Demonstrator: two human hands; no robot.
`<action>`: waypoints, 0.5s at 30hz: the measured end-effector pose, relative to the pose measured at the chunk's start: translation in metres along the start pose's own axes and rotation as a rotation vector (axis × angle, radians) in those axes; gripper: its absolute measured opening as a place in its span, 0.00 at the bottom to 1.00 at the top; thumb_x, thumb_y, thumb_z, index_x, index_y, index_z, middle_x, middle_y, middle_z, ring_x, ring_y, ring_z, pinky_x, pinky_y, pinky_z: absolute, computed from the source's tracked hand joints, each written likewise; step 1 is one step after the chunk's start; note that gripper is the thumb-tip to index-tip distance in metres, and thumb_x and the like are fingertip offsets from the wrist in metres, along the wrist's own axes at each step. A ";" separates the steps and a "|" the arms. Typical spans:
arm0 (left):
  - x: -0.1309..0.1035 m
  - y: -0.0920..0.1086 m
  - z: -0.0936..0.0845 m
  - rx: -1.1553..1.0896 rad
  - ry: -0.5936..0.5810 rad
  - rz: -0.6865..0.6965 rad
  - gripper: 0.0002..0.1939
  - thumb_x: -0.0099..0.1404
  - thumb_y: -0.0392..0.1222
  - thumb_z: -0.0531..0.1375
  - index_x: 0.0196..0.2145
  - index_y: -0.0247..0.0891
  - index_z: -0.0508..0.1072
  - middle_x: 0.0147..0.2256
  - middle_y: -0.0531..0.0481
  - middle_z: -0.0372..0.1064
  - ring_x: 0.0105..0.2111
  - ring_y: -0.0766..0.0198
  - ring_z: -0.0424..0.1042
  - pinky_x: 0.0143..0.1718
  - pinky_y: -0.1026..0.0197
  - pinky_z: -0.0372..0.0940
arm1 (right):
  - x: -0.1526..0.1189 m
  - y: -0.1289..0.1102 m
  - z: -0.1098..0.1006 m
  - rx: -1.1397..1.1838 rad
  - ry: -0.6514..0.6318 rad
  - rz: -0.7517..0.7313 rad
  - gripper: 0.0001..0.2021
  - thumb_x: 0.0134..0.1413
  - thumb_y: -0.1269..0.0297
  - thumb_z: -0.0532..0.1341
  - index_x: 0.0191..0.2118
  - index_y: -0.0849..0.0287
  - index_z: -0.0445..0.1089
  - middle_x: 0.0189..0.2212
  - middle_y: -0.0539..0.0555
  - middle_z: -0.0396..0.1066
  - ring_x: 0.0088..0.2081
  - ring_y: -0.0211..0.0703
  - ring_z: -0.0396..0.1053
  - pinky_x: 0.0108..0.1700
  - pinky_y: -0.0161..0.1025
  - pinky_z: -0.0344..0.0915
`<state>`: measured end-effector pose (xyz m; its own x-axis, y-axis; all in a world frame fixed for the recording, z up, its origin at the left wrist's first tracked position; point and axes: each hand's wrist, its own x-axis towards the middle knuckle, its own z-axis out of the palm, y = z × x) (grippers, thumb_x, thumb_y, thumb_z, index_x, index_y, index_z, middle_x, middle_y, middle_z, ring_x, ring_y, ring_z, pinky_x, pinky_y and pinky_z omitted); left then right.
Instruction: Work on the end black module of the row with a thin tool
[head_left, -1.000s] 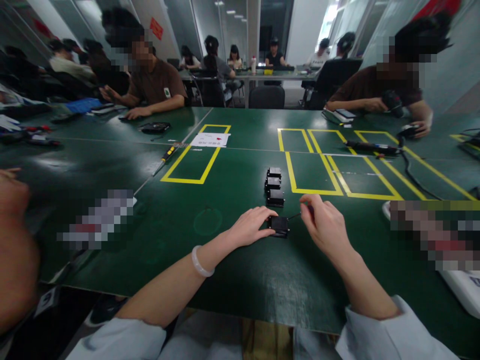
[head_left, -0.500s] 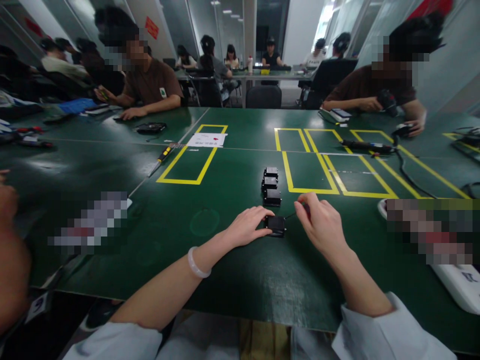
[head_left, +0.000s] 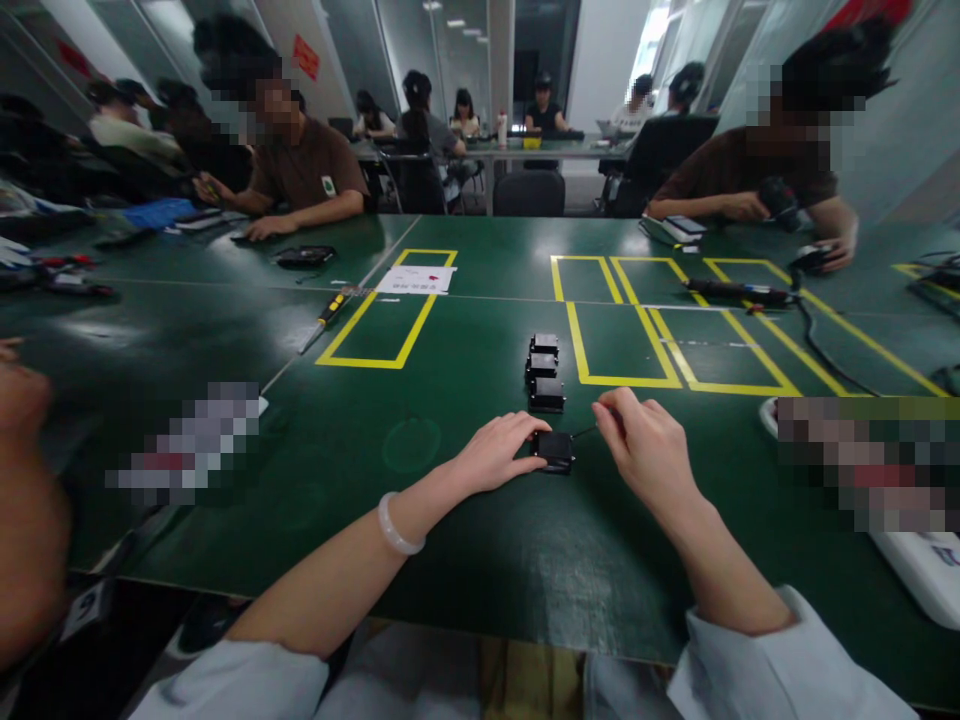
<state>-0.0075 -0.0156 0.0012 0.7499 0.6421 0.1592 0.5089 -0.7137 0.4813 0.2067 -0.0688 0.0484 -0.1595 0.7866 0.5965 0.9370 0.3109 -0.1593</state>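
A small black box-shaped block (head_left: 555, 448) with small bright fittings on its side lies on the green table (head_left: 480, 560). My left hand (head_left: 501, 452) is closed on its left end, thumb at the near side and fingers at the far side. To the right of the block, my right hand (head_left: 646, 440) pinches a thin dark rod-like tool (head_left: 586, 432). The rod's tip meets or nearly meets the block's right side; its held end is hidden by my fingers. Just beyond stand several similar parts, the nearest black block (head_left: 547, 393) close to my left fingertips.
Yellow tape rectangles (head_left: 628, 382) mark the table farther off. A yellow-and-black screwdriver (head_left: 330, 310) and a white paper sheet (head_left: 416, 280) lie left of centre. White-edged, blurred-out devices flank me, one at the right (head_left: 919, 580). Co-workers sit across and at my left.
The view has shifted very slightly. My right hand and the rod have turned a little; my left hand keeps its hold on the block.
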 end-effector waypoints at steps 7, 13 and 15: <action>0.000 -0.002 0.001 -0.009 0.002 0.002 0.18 0.65 0.47 0.60 0.50 0.41 0.63 0.45 0.48 0.67 0.44 0.58 0.67 0.45 0.57 0.61 | 0.000 0.000 -0.002 0.009 -0.027 0.024 0.09 0.64 0.64 0.49 0.37 0.58 0.64 0.24 0.51 0.71 0.25 0.40 0.64 0.34 0.36 0.56; 0.000 -0.001 0.000 -0.009 0.003 -0.001 0.17 0.65 0.47 0.60 0.50 0.41 0.64 0.45 0.48 0.67 0.44 0.58 0.67 0.45 0.57 0.61 | -0.001 0.001 0.000 0.008 -0.007 0.029 0.10 0.64 0.63 0.48 0.39 0.59 0.64 0.25 0.52 0.71 0.24 0.41 0.64 0.32 0.37 0.56; 0.000 -0.001 0.000 -0.001 0.008 0.001 0.18 0.65 0.47 0.60 0.50 0.41 0.64 0.44 0.48 0.67 0.44 0.58 0.67 0.45 0.57 0.61 | -0.002 0.001 0.001 0.015 0.002 0.055 0.11 0.64 0.64 0.47 0.44 0.61 0.63 0.28 0.54 0.72 0.26 0.42 0.66 0.34 0.38 0.57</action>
<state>-0.0079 -0.0153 0.0004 0.7471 0.6434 0.1669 0.5074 -0.7142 0.4821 0.2079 -0.0690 0.0459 -0.1077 0.8015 0.5882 0.9396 0.2754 -0.2032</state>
